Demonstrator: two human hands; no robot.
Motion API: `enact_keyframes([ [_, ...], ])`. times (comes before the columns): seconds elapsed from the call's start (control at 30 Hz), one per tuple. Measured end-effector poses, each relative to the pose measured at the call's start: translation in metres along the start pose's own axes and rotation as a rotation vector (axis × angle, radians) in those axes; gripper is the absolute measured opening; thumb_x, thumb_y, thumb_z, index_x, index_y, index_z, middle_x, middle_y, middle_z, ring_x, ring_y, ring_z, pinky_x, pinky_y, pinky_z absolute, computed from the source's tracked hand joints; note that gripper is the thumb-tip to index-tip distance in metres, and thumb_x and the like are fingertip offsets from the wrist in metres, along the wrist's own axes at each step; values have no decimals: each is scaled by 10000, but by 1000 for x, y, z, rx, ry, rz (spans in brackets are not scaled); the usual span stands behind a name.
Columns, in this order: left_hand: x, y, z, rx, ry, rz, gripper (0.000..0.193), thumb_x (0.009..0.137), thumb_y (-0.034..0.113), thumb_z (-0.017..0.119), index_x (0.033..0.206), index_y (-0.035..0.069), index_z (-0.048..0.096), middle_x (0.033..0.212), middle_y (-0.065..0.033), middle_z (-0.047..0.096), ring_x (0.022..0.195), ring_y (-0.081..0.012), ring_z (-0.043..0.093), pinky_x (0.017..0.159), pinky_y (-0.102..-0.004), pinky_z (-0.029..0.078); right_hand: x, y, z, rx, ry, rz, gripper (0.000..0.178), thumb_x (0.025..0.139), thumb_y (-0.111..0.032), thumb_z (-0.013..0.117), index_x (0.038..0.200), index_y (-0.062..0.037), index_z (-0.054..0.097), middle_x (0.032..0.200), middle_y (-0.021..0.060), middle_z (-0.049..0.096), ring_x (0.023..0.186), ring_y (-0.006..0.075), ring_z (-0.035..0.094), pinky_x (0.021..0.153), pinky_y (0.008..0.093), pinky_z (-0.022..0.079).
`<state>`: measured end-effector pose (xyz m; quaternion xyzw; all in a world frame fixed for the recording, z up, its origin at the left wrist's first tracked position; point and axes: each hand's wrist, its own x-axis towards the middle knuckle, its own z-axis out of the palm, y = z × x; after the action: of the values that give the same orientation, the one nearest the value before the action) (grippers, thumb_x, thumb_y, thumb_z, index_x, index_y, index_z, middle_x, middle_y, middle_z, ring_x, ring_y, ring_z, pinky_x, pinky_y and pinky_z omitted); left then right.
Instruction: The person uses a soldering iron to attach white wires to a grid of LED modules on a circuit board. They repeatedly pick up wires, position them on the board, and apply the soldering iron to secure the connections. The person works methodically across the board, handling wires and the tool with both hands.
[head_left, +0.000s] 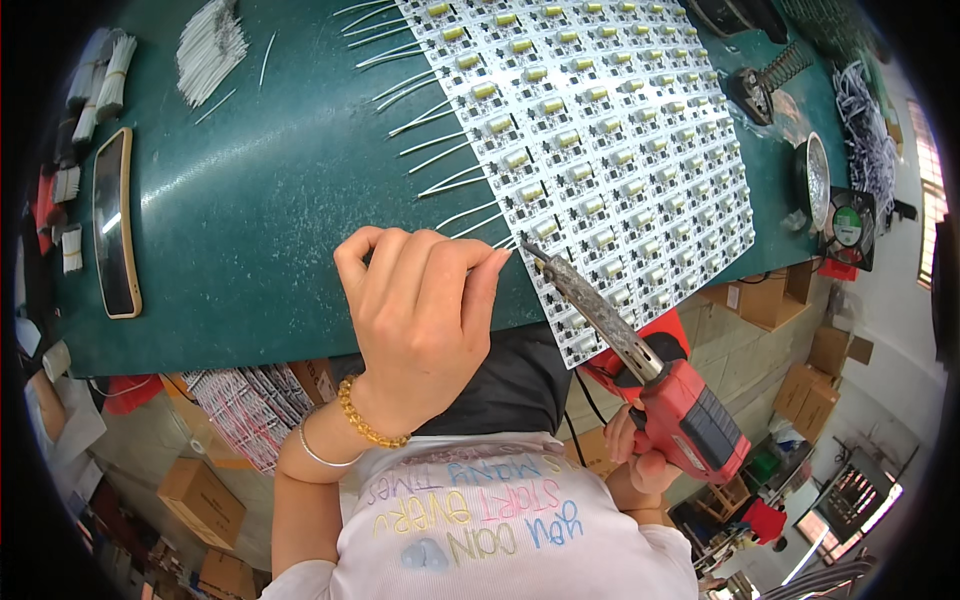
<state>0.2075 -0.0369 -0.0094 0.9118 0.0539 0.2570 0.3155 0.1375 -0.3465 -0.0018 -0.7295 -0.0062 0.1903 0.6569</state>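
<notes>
My left hand [412, 305] is at the left edge of a white panel of small circuit boards [562, 205]. Its thumb and forefinger pinch a thin white wire [507, 242] at one board. In my right hand [648, 462] is a red soldering gun [692, 420], gripped by its handle. The gun's dark tip meets the panel just right of my left fingertips, close to the wire's end. Several white wires [450, 183] stick out from the panel's left edge above my hand. Yellow cylindrical parts sit on each board.
A phone [118, 225] lies on the green table [270, 250] at left, near bundled wires [115, 75] and a loose wire pile [210, 50]. At right are a coiled iron stand [760, 90], a metal bowl [816, 180] and a small fan [850, 230]. Cardboard boxes [202, 500] stand below.
</notes>
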Motion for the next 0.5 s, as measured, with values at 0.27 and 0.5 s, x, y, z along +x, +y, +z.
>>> enact_keyframes([
  [0.27, -1, 2, 1, -16, 7, -7, 116, 772, 21, 724, 779, 67, 618, 664, -20, 539, 614, -194, 479, 750, -343, 339, 62, 28, 0, 338, -622, -674, 870, 826, -638, 584, 1252, 96, 395, 511, -11, 463, 441, 122, 465, 469, 270, 420],
  [0.5, -1, 1, 1, -16, 14, -4, 117, 772, 23, 726, 779, 68, 619, 667, -21, 545, 616, -194, 483, 751, -343, 339, 20, 11, -7, 177, -346, -240, 648, 867, -497, 546, 1177, 62, 437, 708, 19, 499, 623, 131, 494, 596, 272, 427],
])
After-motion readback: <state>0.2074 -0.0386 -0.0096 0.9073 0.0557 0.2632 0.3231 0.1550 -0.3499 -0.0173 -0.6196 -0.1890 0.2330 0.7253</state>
